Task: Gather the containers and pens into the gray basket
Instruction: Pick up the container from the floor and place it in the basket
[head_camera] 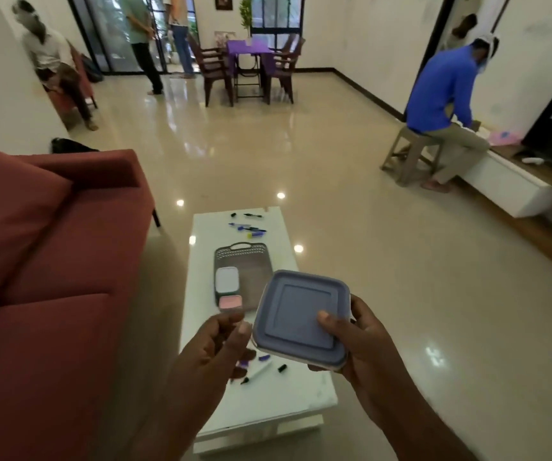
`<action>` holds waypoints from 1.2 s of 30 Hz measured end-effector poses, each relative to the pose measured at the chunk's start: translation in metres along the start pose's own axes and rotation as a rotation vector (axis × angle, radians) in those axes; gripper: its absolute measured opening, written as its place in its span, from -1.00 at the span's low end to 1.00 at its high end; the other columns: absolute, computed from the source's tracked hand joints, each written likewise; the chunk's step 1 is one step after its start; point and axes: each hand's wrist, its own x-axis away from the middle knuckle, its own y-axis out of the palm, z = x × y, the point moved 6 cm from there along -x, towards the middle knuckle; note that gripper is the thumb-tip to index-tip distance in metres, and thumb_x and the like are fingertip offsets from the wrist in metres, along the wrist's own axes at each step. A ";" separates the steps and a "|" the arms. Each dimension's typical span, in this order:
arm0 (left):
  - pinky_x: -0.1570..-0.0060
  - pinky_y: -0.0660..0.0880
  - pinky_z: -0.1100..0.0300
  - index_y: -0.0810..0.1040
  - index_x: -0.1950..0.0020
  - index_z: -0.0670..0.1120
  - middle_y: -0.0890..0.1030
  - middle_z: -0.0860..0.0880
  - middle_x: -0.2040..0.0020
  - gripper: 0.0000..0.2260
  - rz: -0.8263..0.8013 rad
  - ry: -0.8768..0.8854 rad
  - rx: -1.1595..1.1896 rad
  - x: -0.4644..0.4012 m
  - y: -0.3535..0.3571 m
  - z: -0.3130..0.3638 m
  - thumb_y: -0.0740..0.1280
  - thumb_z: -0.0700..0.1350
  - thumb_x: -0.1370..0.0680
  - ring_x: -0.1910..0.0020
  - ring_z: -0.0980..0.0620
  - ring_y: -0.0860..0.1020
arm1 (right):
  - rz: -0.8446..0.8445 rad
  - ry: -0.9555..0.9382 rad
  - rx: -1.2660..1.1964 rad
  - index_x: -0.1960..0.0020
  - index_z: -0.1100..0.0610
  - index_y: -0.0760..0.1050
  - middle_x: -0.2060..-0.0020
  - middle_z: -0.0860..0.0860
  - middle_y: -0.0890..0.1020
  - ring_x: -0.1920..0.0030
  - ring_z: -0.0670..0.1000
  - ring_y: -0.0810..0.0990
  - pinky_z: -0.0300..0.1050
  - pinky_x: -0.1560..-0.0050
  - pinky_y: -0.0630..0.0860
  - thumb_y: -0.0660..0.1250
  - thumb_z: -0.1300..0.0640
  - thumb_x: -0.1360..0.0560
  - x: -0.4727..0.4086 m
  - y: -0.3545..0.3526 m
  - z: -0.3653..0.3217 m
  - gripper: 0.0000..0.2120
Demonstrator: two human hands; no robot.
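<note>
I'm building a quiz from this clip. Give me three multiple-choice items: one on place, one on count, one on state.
1. Where does the gray basket sit?
A. on the white table
B. on the red sofa
C. on the floor

2. How many containers lie in the basket?
A. none
B. two
C. four

3. What is the right hand doing?
A. hanging idle
B. writing with a pen
C. holding the blue-lidded container

Key: 1 A, the basket rests mid-table; 2 B, a white container and a pink container lie along its left side; 3 C, the thumb lies on the lid with fingers underneath.

Head-height view down over table (201, 227)
</note>
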 end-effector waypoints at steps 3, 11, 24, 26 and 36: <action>-0.17 0.52 0.10 0.41 -0.39 0.21 0.53 0.26 -0.30 -0.32 -0.008 0.210 -0.384 -0.033 0.056 0.016 0.14 0.53 -0.39 -0.25 0.15 0.53 | 0.031 -0.011 0.014 -0.27 0.05 0.50 -0.08 0.13 0.68 -0.01 0.20 0.70 0.11 0.19 0.63 0.48 0.05 -0.32 -0.014 -0.062 -0.022 -0.47; -0.53 0.10 -0.09 0.15 -0.60 -0.07 0.11 -0.08 -0.61 -0.33 0.213 0.710 -1.021 -0.125 0.195 0.099 0.11 0.28 -0.59 -0.60 -0.05 0.05 | 0.121 -0.057 0.045 -0.24 0.05 0.52 -0.05 0.13 0.68 0.03 0.20 0.70 0.06 0.23 0.62 0.45 0.03 -0.35 -0.077 -0.213 -0.094 -0.53; -0.48 0.07 0.01 0.12 -0.59 0.05 0.12 -0.01 -0.61 -0.33 0.111 0.590 -0.949 -0.259 0.296 0.089 0.07 0.35 -0.57 -0.59 0.02 0.07 | 0.182 -0.064 0.012 -0.25 0.05 0.52 -0.04 0.11 0.68 0.01 0.18 0.70 0.04 0.20 0.62 0.48 0.04 -0.39 -0.184 -0.306 -0.143 -0.55; -0.47 0.06 0.03 0.13 -0.59 0.05 0.13 0.00 -0.61 -0.33 0.109 0.574 -0.933 -0.279 0.308 0.092 0.07 0.35 -0.57 -0.58 0.02 0.09 | 0.182 -0.052 0.017 -0.25 0.06 0.52 -0.03 0.11 0.68 0.03 0.18 0.70 0.05 0.20 0.62 0.48 0.03 -0.39 -0.203 -0.321 -0.147 -0.55; -0.47 0.13 -0.02 0.10 -0.60 0.05 0.10 0.02 -0.61 -0.29 0.254 0.422 -0.974 -0.367 0.374 0.100 0.01 0.41 -0.54 -0.58 0.01 0.11 | 0.026 0.029 0.083 -0.25 0.03 0.54 -0.01 0.11 0.69 0.05 0.17 0.70 0.06 0.19 0.62 0.41 -0.05 -0.36 -0.334 -0.391 -0.185 -0.53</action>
